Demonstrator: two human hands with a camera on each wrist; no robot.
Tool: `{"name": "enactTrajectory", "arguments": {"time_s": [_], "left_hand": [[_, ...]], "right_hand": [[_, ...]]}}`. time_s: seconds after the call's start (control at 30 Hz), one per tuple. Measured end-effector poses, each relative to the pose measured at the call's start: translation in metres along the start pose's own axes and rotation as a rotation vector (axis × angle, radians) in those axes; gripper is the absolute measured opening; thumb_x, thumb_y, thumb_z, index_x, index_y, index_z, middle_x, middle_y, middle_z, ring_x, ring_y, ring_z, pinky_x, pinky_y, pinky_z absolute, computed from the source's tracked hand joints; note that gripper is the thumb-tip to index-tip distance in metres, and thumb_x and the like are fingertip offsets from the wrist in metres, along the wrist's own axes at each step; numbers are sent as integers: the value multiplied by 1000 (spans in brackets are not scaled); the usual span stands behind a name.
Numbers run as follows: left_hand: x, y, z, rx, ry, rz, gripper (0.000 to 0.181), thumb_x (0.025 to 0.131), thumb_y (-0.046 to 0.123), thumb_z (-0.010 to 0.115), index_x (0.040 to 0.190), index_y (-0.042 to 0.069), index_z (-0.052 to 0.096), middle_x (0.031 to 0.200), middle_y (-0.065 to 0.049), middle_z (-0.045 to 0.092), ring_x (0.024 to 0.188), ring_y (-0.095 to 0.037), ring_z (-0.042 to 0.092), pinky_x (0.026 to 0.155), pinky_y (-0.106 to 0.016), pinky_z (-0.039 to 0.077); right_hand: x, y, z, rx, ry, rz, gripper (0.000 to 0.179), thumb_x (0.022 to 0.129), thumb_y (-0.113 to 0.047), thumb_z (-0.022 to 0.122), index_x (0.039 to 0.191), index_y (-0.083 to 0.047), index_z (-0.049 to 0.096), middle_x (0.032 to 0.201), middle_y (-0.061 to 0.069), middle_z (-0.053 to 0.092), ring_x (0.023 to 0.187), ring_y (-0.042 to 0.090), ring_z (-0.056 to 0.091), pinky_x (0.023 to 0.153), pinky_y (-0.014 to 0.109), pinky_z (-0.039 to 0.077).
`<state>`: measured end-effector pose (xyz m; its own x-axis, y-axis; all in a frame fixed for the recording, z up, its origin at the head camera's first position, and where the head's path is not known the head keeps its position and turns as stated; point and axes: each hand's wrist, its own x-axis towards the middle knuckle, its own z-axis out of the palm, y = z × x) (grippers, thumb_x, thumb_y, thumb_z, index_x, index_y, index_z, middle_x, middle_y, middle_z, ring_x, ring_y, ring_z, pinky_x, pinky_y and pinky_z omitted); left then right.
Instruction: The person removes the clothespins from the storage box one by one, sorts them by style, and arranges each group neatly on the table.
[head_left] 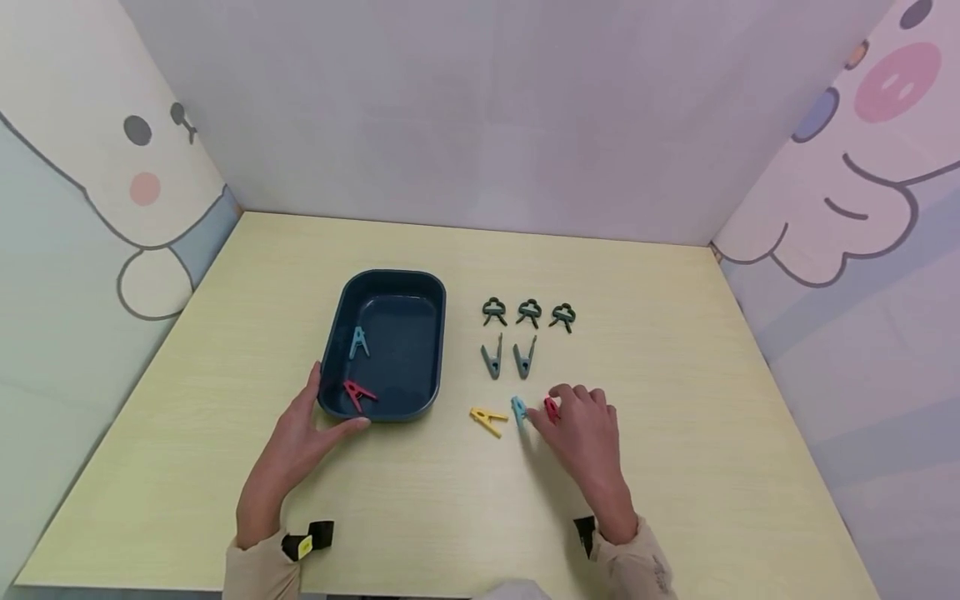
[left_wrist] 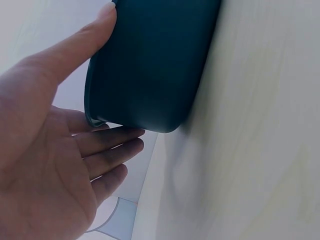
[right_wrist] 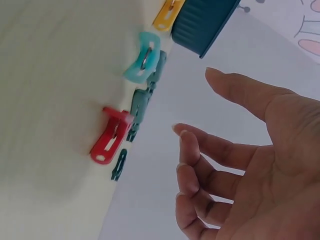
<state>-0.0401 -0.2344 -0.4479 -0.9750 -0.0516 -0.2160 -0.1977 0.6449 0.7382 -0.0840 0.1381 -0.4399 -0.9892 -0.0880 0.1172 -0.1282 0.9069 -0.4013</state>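
My left hand [head_left: 295,446] rests against the near left corner of a dark blue tray [head_left: 441,350], thumb on the near rim and fingers along the left side. Inside the tray lie a light blue clothespin [head_left: 359,340] and a red clothespin [head_left: 358,392]. Over the table, my right hand [head_left: 583,437] hovers with loosely bent fingers and nothing between them. Just beneath it is another red clothespin [right_wrist: 111,140], apart from the fingertips in the right wrist view. Left of that are a second light blue clothespin [right_wrist: 145,57] and a yellow clothespin [head_left: 487,419].
Two grey-green clothespins [head_left: 492,360] lie beyond the coloured ones. Behind them three small dark green clips [head_left: 529,312] form a row. The pale wooden table [head_left: 675,375] meets a plain back wall [head_left: 480,125] and side walls with cartoon figures.
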Motion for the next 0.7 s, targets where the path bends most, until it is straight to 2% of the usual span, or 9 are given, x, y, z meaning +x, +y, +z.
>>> {"name": "enactTrajectory", "arguments": {"time_s": [0.13, 0.23, 0.53, 0.7], "left_hand": [[0, -1, 0, 1, 1, -1, 124, 90, 51, 79, 164, 2, -7, 168, -30, 5, 151, -54, 12, 115, -71, 22], [-1, -1, 0, 0, 5, 1, 124, 90, 51, 79, 164, 2, -7, 168, -30, 5, 151, -54, 12, 115, -71, 22], [-1, 0, 0, -3, 10, 7, 123, 90, 51, 79, 164, 2, -7, 169, -29, 5, 151, -53, 13, 115, -70, 23], [-1, 0, 1, -8, 12, 9, 122, 91, 50, 78, 164, 1, -7, 168, -29, 5, 151, -54, 12, 115, -71, 22]], "right_hand": [[9, -16, 6, 53, 75, -130, 38, 86, -33, 85, 107, -3, 74, 80, 5, 60, 91, 35, 56, 80, 53, 47], [17, -31, 10, 83, 103, -215, 37, 87, -32, 85, 107, -4, 74, 84, 6, 63, 88, 32, 55, 77, 50, 47], [37, -70, 22, 171, 84, -446, 36, 90, -33, 83, 112, -6, 74, 89, 4, 64, 90, 27, 55, 82, 48, 48], [47, -92, 31, 155, 43, -551, 38, 92, -38, 81, 114, -8, 74, 94, 4, 63, 91, 25, 55, 82, 45, 48]]}}
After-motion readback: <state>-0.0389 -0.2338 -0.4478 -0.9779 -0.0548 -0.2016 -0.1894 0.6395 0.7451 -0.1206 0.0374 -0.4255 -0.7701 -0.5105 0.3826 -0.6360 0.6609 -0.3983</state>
